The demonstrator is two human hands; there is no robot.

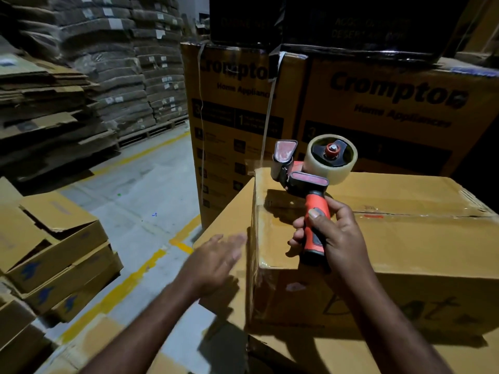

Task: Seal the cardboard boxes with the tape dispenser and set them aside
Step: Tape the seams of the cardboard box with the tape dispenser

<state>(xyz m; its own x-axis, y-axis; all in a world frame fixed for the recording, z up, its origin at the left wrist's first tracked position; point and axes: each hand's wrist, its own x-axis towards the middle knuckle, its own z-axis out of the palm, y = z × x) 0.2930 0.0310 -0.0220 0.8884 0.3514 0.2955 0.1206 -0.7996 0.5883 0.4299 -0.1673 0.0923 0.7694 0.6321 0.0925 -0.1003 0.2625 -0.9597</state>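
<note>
One view only: head cam, wide-angle, sitting above the near side of the box (pixel 391 238), facing forward and tilting down onto its top. It is running close, the box filling the lower right of frame. Beyond the box it is catching printed cartons (pixel 378 103); left of the box, floor (pixel 151 184) and flat cardboard stacks (pixel 54 103) receding, edges bowing.
</note>
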